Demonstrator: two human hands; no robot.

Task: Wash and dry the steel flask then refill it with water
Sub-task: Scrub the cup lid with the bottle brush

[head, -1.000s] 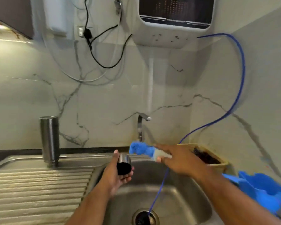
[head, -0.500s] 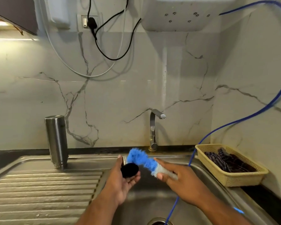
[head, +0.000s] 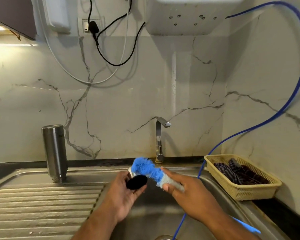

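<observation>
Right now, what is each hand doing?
Left hand: holds the steel flask lid.
Right hand: grips the blue bottle brush.

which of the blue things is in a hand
The blue bristle brush, gripped by the right hand beside the flask cap; the thin blue hose runs down the wall into the sink.

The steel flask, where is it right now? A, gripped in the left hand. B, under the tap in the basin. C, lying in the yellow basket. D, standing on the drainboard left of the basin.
D: the steel flask stands on end at the back of the drainboard, clear of both hands; the left hand holds only the cap, the right hand the blue brush.
</observation>
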